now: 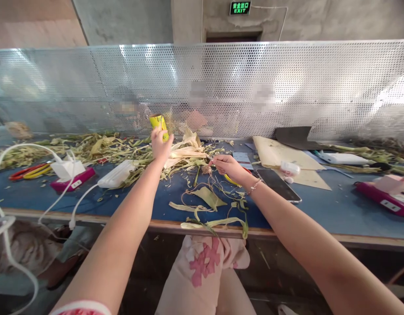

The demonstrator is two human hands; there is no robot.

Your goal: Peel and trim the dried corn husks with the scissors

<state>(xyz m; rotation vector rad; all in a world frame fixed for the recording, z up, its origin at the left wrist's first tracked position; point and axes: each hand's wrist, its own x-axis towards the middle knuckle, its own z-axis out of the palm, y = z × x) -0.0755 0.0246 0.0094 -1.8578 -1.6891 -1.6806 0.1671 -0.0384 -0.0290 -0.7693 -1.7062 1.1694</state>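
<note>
My left hand (161, 146) reaches to the back of the table, its fingers wrapped round a yellow cylinder (159, 124) with dark printing, tilted slightly. Thumb and fingertips are pinched together on my right hand (228, 167); what they hold is too small to make out. Just left of that pinch lies a bundle of pale dried husks (185, 152), with reddish-brown string (206, 169) close by. In front of my right hand, loose husk strips (221, 222) and a broader husk piece (210, 197) are scattered on the blue table (162, 210).
A perforated metal screen (221, 70) closes off the back. Husk piles (100, 146) spread left, near a white power strip (118, 173), cables and a magenta tissue box (73, 179). A tablet (277, 184), a white case (289, 168) and tan paper (283, 153) lie right.
</note>
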